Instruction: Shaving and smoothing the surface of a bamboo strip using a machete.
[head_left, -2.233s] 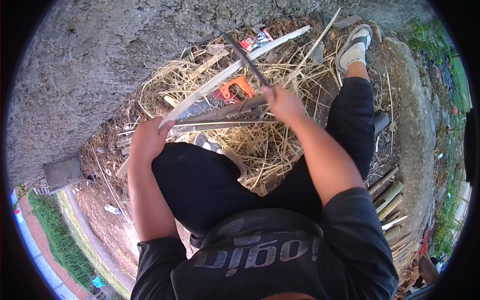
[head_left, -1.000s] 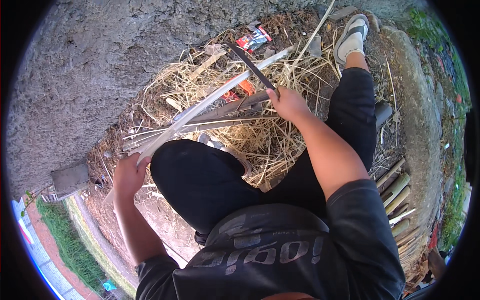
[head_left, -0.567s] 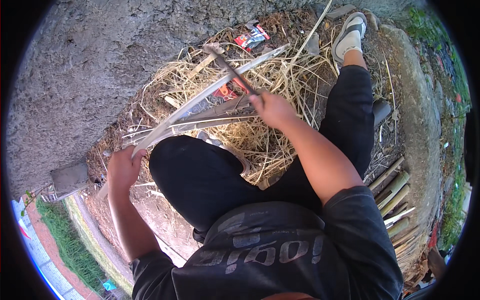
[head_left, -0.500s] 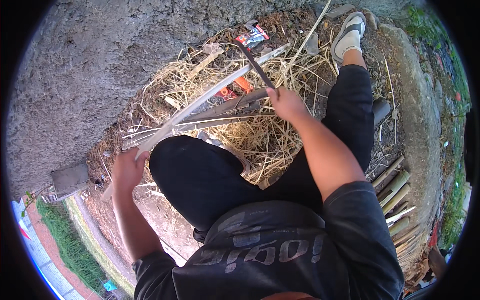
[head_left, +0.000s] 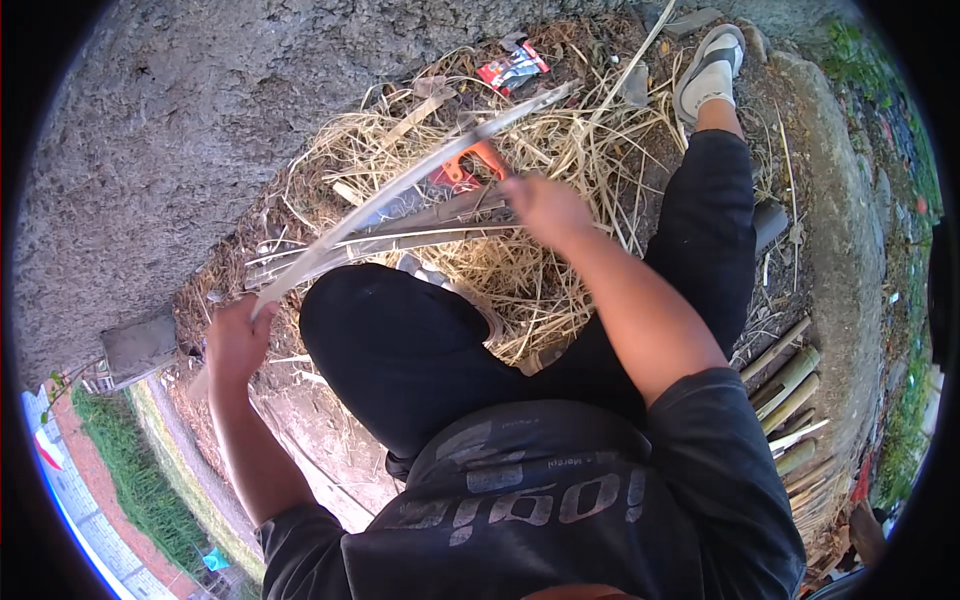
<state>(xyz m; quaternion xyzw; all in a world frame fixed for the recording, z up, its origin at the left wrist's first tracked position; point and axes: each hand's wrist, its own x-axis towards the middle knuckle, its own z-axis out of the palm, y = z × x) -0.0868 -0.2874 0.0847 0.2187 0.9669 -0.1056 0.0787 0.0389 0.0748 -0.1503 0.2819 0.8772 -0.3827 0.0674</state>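
My left hand (head_left: 237,342) is closed around the lower end of a long, pale bamboo strip (head_left: 375,203), which slants up to the right beyond my bent knee. In my closed right hand (head_left: 550,212) is a knife with a dark, narrow blade (head_left: 497,160), blurred by motion. The blade points up and left toward the strip's upper part; whether the two touch I cannot tell. Below the strip lies an orange-handled tool (head_left: 455,168), partly hidden. Dark split bamboo lengths (head_left: 430,222) lie under my hands, on a heap of shavings (head_left: 545,270).
A rough grey wall (head_left: 200,130) rises on the far left side. A red and silver wrapper (head_left: 514,68) lies beyond the shavings. Several cut bamboo pieces (head_left: 790,390) lie at right, beside a low stone edge (head_left: 835,230). My shoe (head_left: 712,70) is at the far right.
My right hand has swung left with the knife, bringing the blade close to the strip. My left hand has shifted slightly left and down with the strip.
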